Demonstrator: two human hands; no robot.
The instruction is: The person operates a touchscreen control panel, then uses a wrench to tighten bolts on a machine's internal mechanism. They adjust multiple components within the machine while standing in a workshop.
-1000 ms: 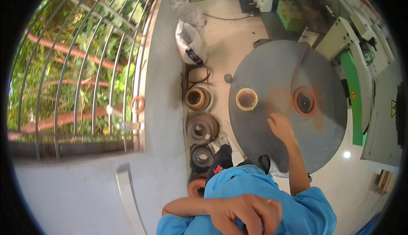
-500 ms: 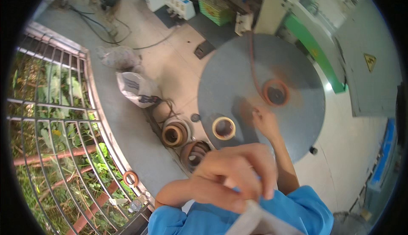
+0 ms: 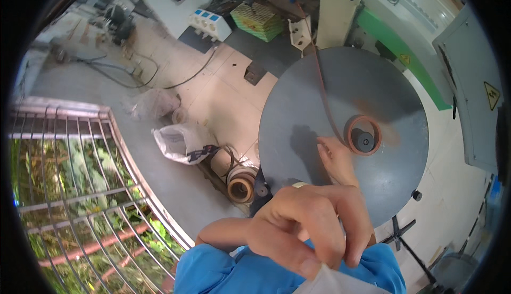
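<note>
Close to me, my left hand (image 3: 314, 222) pinches the edge of a whitish, thin cloth-like piece (image 3: 340, 282) between thumb and fingers; its lower part runs out of view. Farther off, my right hand (image 3: 338, 161) lies low over a large round grey turntable (image 3: 298, 108), fingers loosely extended and nothing visible in them. Right beside it a coil of reddish-brown banding strip (image 3: 349, 134) sits around a dark hub (image 3: 365, 141). From the coil the strip runs up toward the machine. A cream ring (image 3: 299, 185) shows only a sliver behind my left hand.
Rolls of brown strip (image 3: 240, 189) stand on the floor left of the turntable, by a white bag (image 3: 183, 144). A barred window (image 3: 80, 187) is at far left. A green and white machine (image 3: 402, 54) and a grey cabinet (image 3: 471, 92) stand at right.
My view has shifted, so the turntable sits farther right. My left hand still pinches the whitish piece and now covers most of the cream ring. My right hand is closer to the coil.
</note>
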